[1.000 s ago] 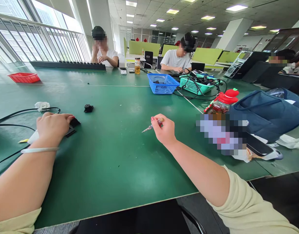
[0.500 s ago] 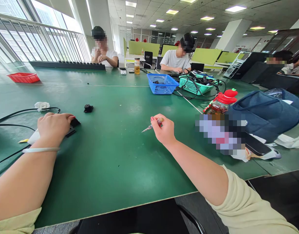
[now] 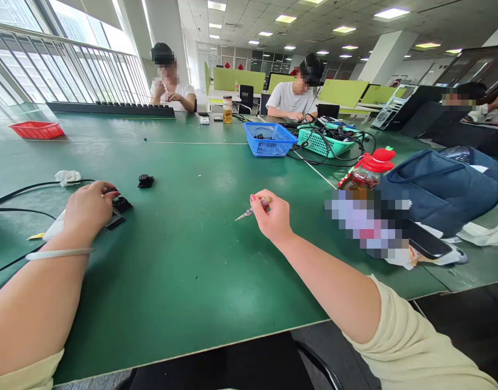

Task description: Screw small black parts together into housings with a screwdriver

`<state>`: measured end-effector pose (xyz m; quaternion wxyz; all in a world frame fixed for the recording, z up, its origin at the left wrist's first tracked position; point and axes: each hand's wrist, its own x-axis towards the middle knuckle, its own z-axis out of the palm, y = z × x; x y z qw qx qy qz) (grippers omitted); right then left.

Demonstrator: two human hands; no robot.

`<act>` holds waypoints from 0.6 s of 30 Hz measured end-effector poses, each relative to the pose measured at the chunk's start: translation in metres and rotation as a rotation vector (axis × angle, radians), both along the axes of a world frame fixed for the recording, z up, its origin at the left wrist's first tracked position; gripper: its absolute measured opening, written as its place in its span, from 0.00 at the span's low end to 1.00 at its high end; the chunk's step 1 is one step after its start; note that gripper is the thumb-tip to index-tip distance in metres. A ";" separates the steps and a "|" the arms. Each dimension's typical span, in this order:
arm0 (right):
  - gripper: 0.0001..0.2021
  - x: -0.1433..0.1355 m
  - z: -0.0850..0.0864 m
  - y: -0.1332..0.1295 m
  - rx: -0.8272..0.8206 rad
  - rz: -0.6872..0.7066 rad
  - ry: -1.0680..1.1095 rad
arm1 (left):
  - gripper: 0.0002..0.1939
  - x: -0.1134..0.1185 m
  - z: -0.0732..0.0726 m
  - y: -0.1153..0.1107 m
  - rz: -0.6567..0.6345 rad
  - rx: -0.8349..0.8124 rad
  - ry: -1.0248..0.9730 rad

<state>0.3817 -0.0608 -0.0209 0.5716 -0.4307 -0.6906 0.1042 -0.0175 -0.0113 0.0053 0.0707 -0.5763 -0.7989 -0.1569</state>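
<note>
My left hand (image 3: 89, 212) is closed at the left of the green table (image 3: 184, 244), its fingers bent and a small black piece (image 3: 110, 190) showing at the fingertips. Right beside them lie black parts (image 3: 121, 205) and a flat dark piece (image 3: 116, 221). A white object (image 3: 54, 226) is partly hidden behind that hand and wrist. Over the middle of the table, my right hand (image 3: 274, 216) pinches a slim pointed tool (image 3: 244, 214), its tip pointing left and slightly down; its exact kind is unclear. Another small black part (image 3: 145, 181) sits beyond my left hand.
Black cables (image 3: 21, 203) and crumpled tissue (image 3: 67, 177) lie at left. Farther off are a red tray (image 3: 37, 130), a blue basket (image 3: 270, 142) and a green basket (image 3: 324, 143) with cables. A red-capped bottle (image 3: 368, 168), phone (image 3: 430, 239) and blue bag (image 3: 444, 189) are at right. Two people sit opposite.
My left hand has drawn back slightly left from the black parts, and more of them shows, with a small black piece at its fingertips. My right hand keeps its pinch on the pointed tool.
</note>
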 end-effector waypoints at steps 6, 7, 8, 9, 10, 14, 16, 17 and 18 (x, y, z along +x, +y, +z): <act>0.16 -0.001 0.001 -0.001 -0.005 0.000 -0.004 | 0.17 0.001 0.003 -0.001 0.031 0.095 -0.191; 0.16 -0.001 0.001 -0.001 -0.003 0.001 -0.002 | 0.17 0.002 0.004 -0.002 0.038 0.096 -0.218; 0.16 -0.001 0.001 -0.001 0.000 0.002 -0.002 | 0.18 0.004 0.005 -0.003 0.047 0.092 -0.250; 0.16 -0.001 0.001 -0.001 0.003 0.003 -0.003 | 0.19 0.005 0.006 -0.003 0.058 0.081 -0.283; 0.16 -0.001 0.001 -0.001 0.005 0.002 -0.005 | 0.20 0.007 0.007 -0.004 0.068 0.066 -0.314; 0.17 0.000 0.000 0.000 -0.002 -0.010 -0.012 | 0.20 0.008 0.005 -0.005 0.076 0.051 -0.362; 0.17 0.000 0.000 0.000 -0.004 -0.012 -0.013 | 0.21 0.006 0.002 -0.005 0.068 0.056 -0.380; 0.17 0.000 0.000 0.000 -0.003 -0.011 -0.014 | 0.21 0.004 0.001 -0.004 0.061 0.057 -0.397; 0.17 0.000 0.001 -0.001 -0.003 -0.011 -0.015 | 0.21 0.002 -0.001 -0.004 0.051 0.055 -0.417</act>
